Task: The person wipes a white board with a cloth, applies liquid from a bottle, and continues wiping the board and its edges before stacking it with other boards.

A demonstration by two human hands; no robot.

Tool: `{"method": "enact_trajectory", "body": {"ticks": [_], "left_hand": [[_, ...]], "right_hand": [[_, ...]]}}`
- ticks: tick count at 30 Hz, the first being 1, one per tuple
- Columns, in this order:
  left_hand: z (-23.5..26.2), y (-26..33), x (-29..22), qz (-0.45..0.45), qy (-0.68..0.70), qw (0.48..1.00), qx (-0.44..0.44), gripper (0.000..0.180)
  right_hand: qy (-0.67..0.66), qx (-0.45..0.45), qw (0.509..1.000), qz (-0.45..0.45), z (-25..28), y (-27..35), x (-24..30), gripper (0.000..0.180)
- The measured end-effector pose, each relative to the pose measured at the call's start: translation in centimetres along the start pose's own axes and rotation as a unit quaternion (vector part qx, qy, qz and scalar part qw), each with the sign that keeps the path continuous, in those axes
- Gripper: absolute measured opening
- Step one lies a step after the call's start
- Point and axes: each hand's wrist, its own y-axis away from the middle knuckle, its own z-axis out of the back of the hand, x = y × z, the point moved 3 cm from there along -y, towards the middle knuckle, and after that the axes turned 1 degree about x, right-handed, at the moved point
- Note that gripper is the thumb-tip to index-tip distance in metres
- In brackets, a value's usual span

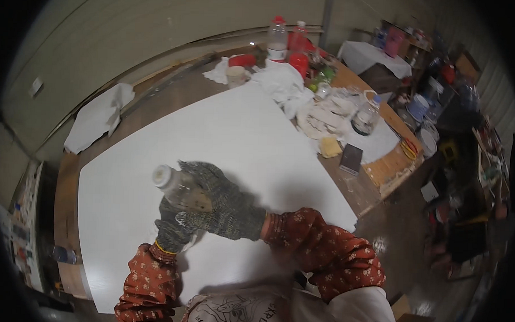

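Printed garment (238,315), cut off | left hand (173,231), right hand (228,212): grip wraps bottle (184,191), base hidden

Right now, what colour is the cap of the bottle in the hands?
The cap is white; it shows best in the head view.

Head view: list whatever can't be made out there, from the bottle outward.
All in the head view:
- Base of the bottle: hidden by the right hand.
- Bottle's contents: blurred, partly covered by that hand.
- Fingers of the left hand: partly hidden by the right.
- Near edge of the board: partly hidden by the shirt.
- Clutter at far left: too small and dark.
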Motion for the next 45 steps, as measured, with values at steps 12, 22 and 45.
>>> {"method": "enact_trajectory", "body": {"ticks": [12, 22, 45], "left_hand": [[4.0, 4.4, -8.5, -0.155, -0.415, 0.859, -0.257, 0.066], [21.4, 12.1, -15.3, -0.216, -0.371, 0.826, -0.364, 0.063], [14.6, 10.3, -13.9, -0.177, -0.162, 0.894, -0.379, 0.061]], "right_hand": [[0.580, -0.129, 0.683, -0.424, 25.8, 15.7, -13.9, 0.042], [0.786, -0.020, 0.594, -0.171, 31.8, 18.1, -13.5, 0.050], [0.560, 0.133, 0.818, 0.020, -1.7, -23.5, -25.8, 0.038]]}}
